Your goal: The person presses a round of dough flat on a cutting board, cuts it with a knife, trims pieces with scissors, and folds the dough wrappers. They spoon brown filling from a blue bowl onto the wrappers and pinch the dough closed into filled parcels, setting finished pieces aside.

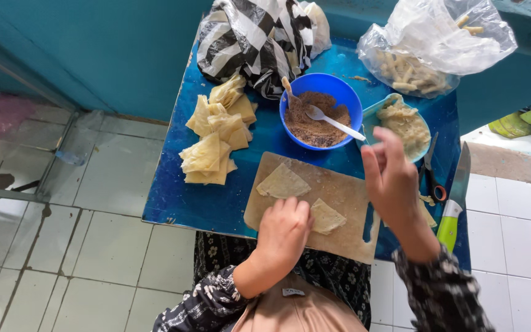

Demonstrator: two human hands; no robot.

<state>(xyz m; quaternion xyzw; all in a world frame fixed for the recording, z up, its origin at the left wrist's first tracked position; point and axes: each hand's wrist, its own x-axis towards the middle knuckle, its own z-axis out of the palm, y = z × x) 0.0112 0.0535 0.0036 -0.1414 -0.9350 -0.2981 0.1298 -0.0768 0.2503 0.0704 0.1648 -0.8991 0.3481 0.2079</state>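
Currently the left hand (284, 230) rests palm-down on the wooden cutting board (345, 227), fingers together, its fingertips touching the near edge of a small folded pastry sheet (327, 216); it presses rather than grips, and nothing is enclosed in it. The right hand (391, 178) is raised above the board's right end, fingers loosely curled and apart, holding nothing that can be seen. It hovers just in front of the light blue tub of pale paste (404, 126), which lies directly beyond its fingertips. The blue bowl of brown filling (319, 114) with its white spoon (333, 121) sits to the left of that hand. A second flat sheet (283, 182) lies farther up the board.
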